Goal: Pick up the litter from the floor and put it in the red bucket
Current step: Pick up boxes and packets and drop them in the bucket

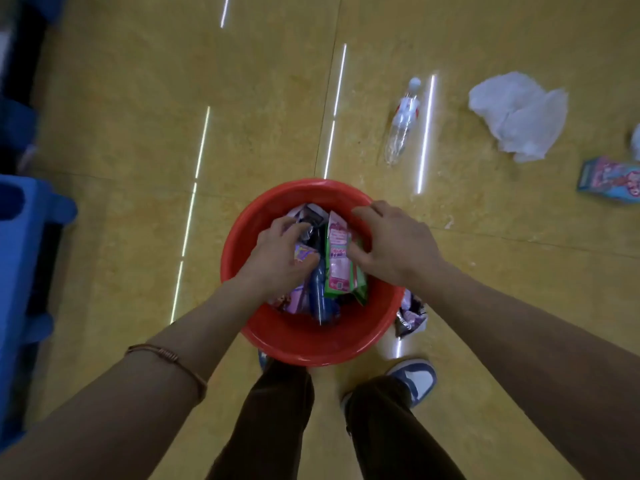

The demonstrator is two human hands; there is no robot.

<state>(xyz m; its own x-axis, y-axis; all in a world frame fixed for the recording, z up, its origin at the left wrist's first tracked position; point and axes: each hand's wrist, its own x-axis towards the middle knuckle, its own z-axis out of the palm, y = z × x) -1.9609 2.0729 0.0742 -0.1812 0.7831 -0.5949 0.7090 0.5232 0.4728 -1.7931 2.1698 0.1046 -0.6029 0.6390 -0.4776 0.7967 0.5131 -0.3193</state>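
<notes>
Head view: red bucket (298,344) sits on floor (138,140) just ahead of the person's feet, stuffed w/ bright snack wrappers. Left hand (280,252) curls onto a purple wrapper (302,253) inside; right hand (391,244) grips a pink-green packet (338,268) standing on end in the bucket. Lying on floor: foil wrapper (411,315) just beside bucket's right side; clear bottle (403,123), white plastic bag (519,112) & blue-pink carton (609,180) farther off. Floor glossy yellow, light strips reflected. Blue plastic unit (20,244) at left edge.

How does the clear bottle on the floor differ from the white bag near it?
The bottle is clear and long, lying on its side; the bag is white, crumpled and shapeless. The bottle lies nearer the red bucket than the bag. Both lie on the floor, outside it.
</notes>
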